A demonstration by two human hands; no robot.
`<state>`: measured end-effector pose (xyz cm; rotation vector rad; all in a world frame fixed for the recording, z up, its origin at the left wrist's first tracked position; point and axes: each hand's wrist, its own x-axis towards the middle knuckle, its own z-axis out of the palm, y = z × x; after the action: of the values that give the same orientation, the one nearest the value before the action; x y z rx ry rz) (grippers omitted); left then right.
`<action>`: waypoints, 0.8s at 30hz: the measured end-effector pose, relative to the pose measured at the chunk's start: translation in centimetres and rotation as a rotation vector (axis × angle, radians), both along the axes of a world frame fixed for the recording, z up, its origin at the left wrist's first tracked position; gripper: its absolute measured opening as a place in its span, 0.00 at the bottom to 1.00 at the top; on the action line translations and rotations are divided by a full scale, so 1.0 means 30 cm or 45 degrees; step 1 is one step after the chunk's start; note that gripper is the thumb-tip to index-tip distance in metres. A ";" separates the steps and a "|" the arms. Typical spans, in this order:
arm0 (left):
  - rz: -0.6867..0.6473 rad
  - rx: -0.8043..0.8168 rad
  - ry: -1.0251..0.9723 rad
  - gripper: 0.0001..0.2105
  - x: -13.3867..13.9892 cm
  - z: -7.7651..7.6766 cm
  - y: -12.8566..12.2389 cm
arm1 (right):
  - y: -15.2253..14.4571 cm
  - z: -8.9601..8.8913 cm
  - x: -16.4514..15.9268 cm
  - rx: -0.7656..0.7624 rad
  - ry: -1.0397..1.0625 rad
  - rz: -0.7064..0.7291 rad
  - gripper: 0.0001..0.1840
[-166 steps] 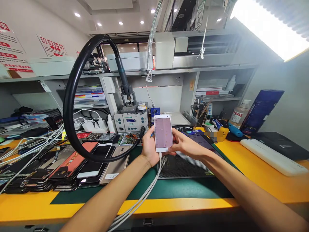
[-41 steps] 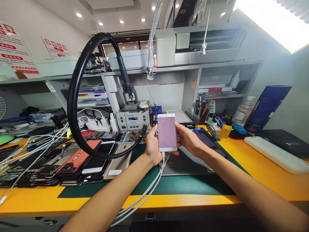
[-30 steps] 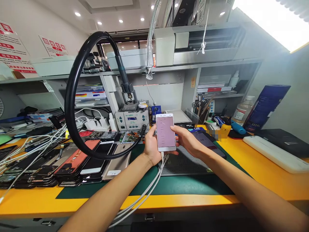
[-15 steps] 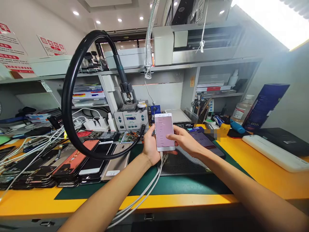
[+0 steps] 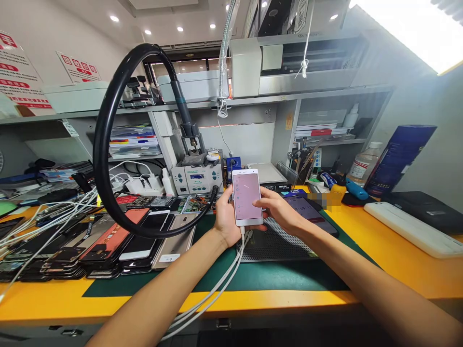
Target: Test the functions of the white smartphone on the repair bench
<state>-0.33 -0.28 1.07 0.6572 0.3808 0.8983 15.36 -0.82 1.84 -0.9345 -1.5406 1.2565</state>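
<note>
White phone (image 5: 248, 195): raised near the middle of the view, its lit, pinkish screen facing the camera; a column of small marks runs down the screen's left side, too small to read.
Left hand (image 5: 226, 219): wrapped around the phone's left side and lower back, gripping it, thumb along the left edge.
Right hand (image 5: 280, 209): at the phone's right edge, fingers half curled, thumb over the lower right of the screen; whether the thumb presses or the fingers grip, I cannot tell.
White cable (image 5: 242, 233): plugged into the phone's bottom edge, leading down beside other white cables.
Perforated panel (image 5: 277, 246): dark, lying on the green mat (image 5: 282, 279) below the hands, partly behind the right forearm.
Dark phone (image 5: 316, 219): just past the right forearm, digits on its screen.
Phone stacks (image 5: 108, 241): several piles side by side left of the panel, a coral-coloured piece topping one.
Grey station (image 5: 198, 179): behind the phones, a black hose (image 5: 101, 144) looping widely from its front.
Counter (image 5: 267, 300): yellow, under all of these.
</note>
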 end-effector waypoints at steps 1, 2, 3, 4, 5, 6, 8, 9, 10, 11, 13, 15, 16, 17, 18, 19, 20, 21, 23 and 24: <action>0.007 -0.013 0.001 0.30 -0.001 0.001 0.000 | -0.002 0.001 0.000 -0.006 -0.008 0.022 0.23; 0.012 -0.028 0.001 0.30 -0.001 0.002 0.001 | -0.003 0.001 0.001 -0.008 -0.019 0.055 0.26; 0.015 -0.043 -0.001 0.30 -0.001 0.004 0.001 | -0.005 0.001 0.003 -0.008 -0.035 0.097 0.30; 0.016 -0.056 -0.006 0.31 -0.001 0.006 0.001 | -0.007 0.001 0.005 -0.006 -0.055 0.139 0.34; 0.017 -0.067 -0.012 0.32 -0.001 0.008 0.002 | -0.009 0.001 0.008 -0.002 -0.072 0.174 0.36; 0.025 -0.077 -0.016 0.32 0.000 0.009 0.002 | -0.011 0.002 0.011 0.001 -0.087 0.204 0.38; 0.048 -0.090 -0.019 0.32 0.002 0.011 0.003 | -0.014 0.005 0.016 -0.005 -0.107 0.242 0.41; 0.061 -0.093 -0.017 0.32 0.004 0.011 0.003 | -0.016 0.007 0.018 -0.011 -0.116 0.252 0.42; 0.072 -0.097 -0.011 0.32 0.005 0.011 0.003 | -0.017 0.010 0.019 -0.013 -0.126 0.254 0.43; 0.083 -0.102 -0.003 0.32 0.005 0.011 0.003 | -0.018 0.012 0.019 -0.013 -0.138 0.250 0.43; 0.093 -0.106 0.012 0.32 0.006 0.010 0.003 | -0.019 0.015 0.019 -0.011 -0.158 0.227 0.43; 0.094 -0.106 0.021 0.32 0.006 0.008 0.003 | -0.019 0.015 0.019 -0.011 -0.168 0.212 0.43; 0.093 -0.105 0.022 0.32 0.005 0.008 0.003 | -0.019 0.014 0.019 -0.011 -0.169 0.213 0.43; 0.093 -0.104 0.020 0.32 0.005 0.007 0.003 | -0.018 0.012 0.020 -0.012 -0.168 0.215 0.44; 0.092 -0.103 0.016 0.32 0.004 0.007 0.004 | -0.017 0.010 0.020 -0.014 -0.170 0.221 0.43; 0.085 -0.099 0.010 0.32 0.003 0.007 0.004 | -0.016 0.008 0.019 -0.012 -0.168 0.230 0.43; 0.071 -0.093 0.003 0.32 0.003 0.006 0.004 | -0.014 0.006 0.018 -0.009 -0.157 0.240 0.41; 0.053 -0.083 -0.002 0.32 0.002 0.006 0.004 | -0.013 0.005 0.016 -0.008 -0.142 0.248 0.40; 0.016 -0.060 -0.008 0.32 0.000 0.005 0.005 | -0.013 0.006 0.009 -0.024 -0.096 0.238 0.37; 0.006 -0.052 -0.008 0.32 -0.001 0.003 0.005 | -0.014 0.008 0.004 -0.043 -0.068 0.224 0.35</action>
<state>-0.35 -0.13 1.17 0.6160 0.3944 0.8947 15.49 -1.24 2.09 -0.8754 -1.6778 1.3942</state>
